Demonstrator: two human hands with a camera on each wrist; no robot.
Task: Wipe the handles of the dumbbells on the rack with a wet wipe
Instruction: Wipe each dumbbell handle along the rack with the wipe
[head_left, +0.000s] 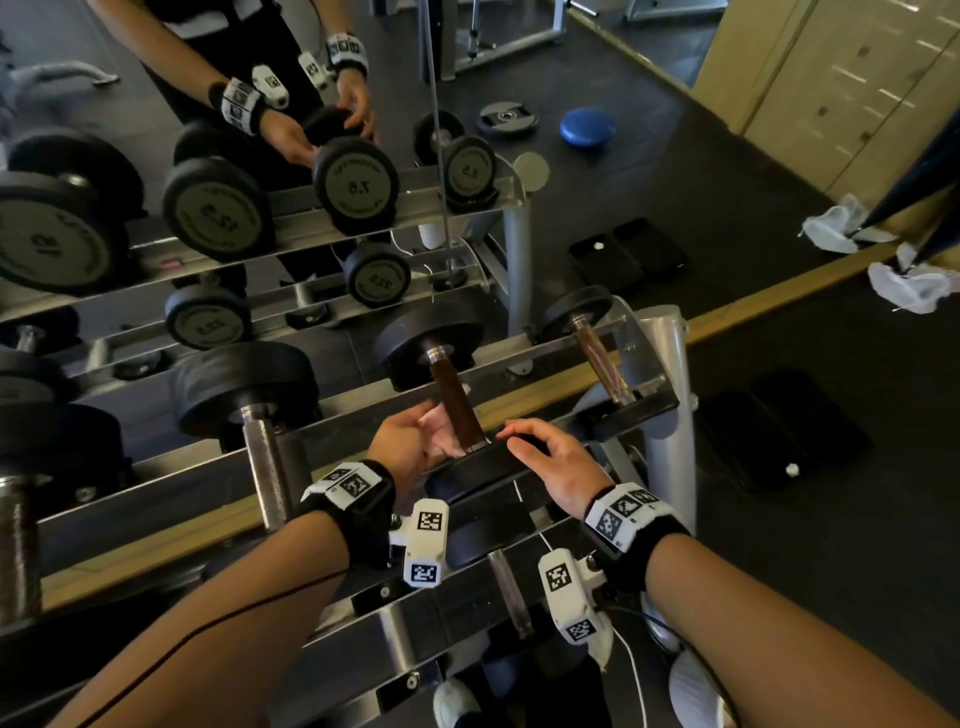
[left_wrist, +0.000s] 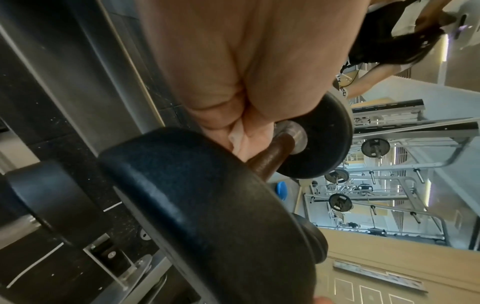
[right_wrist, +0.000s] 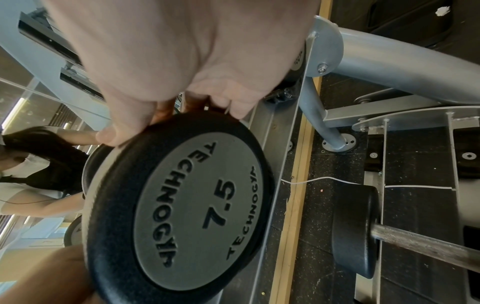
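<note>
A 7.5 dumbbell lies across the rack's (head_left: 171, 499) top rails, its brown handle (head_left: 453, 400) pointing away from me. My left hand (head_left: 410, 441) sits at the handle's left side near the close end and pinches a pale wet wipe (left_wrist: 237, 139) against it. My right hand (head_left: 545, 457) lies over the near black head (head_left: 467, 470), thumb and fingers curled round its rim (right_wrist: 187, 205). The far head (head_left: 431, 338) rests on the back rail. Much of the wipe is hidden inside my left hand.
A bigger dumbbell with a silver handle (head_left: 265, 462) lies to the left, a small one (head_left: 597, 358) to the right, another on the lower tier (head_left: 509, 587). A mirror (head_left: 260, 156) backs the rack. White cloths (head_left: 909, 286) and black mats (head_left: 779, 436) lie on the floor.
</note>
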